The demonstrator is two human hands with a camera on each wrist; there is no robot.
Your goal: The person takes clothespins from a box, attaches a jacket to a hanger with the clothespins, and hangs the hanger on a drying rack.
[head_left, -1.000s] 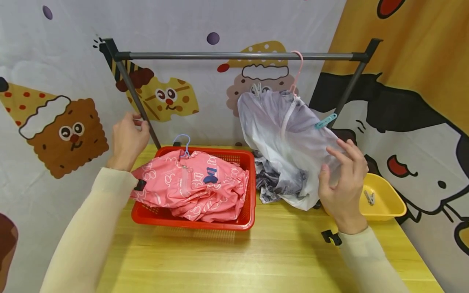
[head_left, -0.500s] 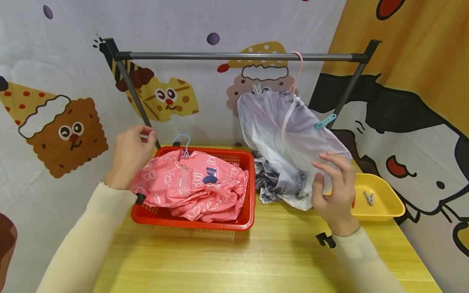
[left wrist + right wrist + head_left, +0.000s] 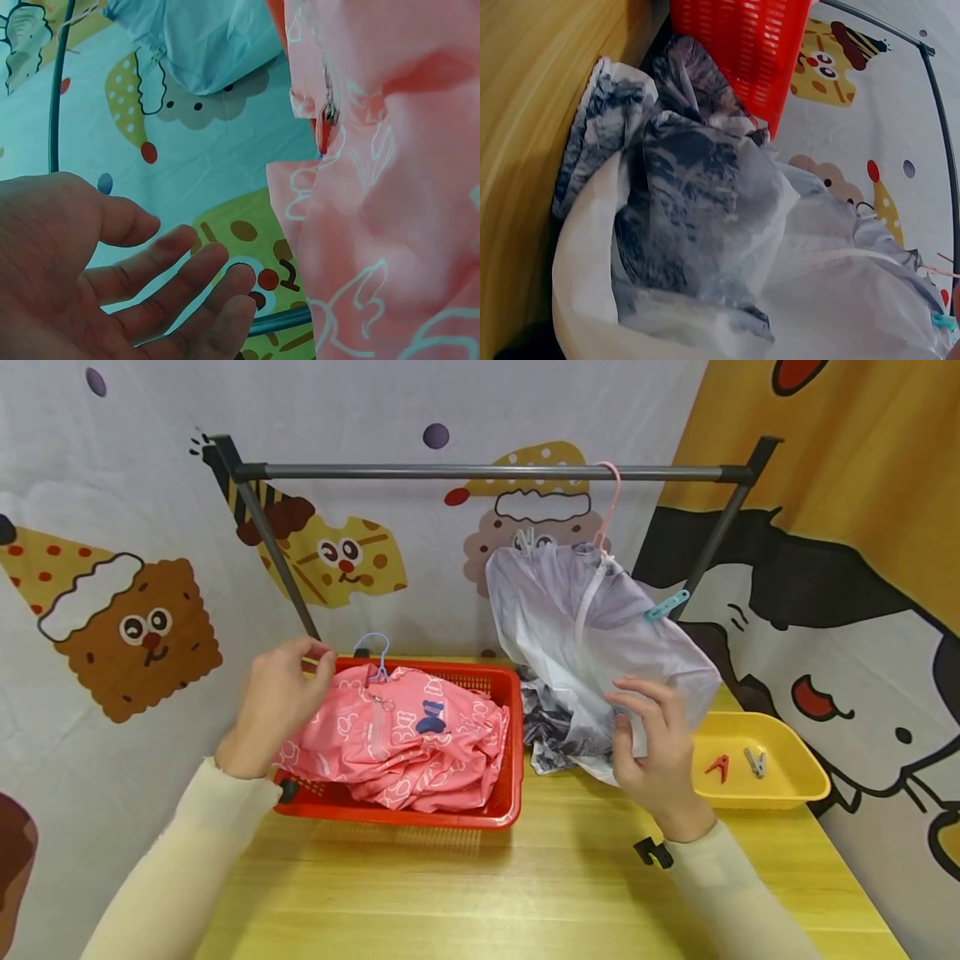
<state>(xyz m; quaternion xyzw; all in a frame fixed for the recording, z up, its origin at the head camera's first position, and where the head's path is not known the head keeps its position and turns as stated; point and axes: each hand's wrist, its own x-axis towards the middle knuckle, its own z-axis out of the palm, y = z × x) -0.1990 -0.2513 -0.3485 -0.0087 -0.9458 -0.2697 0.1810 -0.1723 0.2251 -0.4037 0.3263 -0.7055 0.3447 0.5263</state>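
My left hand [image 3: 281, 706] hovers over the left end of the red basket [image 3: 517, 777], beside the pink patterned jacket [image 3: 405, 743] lying in it. In the left wrist view its fingers are loosely bent and hold nothing. A blue hanger [image 3: 384, 652] sticks up from the jacket's collar. My right hand [image 3: 660, 760] is in front of the white and grey garment [image 3: 555, 602], fingers relaxed and nothing in them. That garment hangs on a pink hanger [image 3: 609, 510] from the rail, with a teal clothespin [image 3: 667, 606] and a white clothespin [image 3: 525, 539] on its shoulders. Its dark-patterned lower part [image 3: 690, 202] bunches on the table.
A grey metal rack [image 3: 435, 472] spans the back of the wooden table [image 3: 420, 893]. At the right stands a yellow tray [image 3: 802, 785] with a red clothespin [image 3: 720, 767] and a grey clothespin [image 3: 755, 763]. A cartoon-print cloth [image 3: 435, 393] hangs behind.
My right hand has drawn away from the garment's right edge, moving left and uncovering the red clothespin in the tray. My left hand has moved right and down toward the pink jacket.
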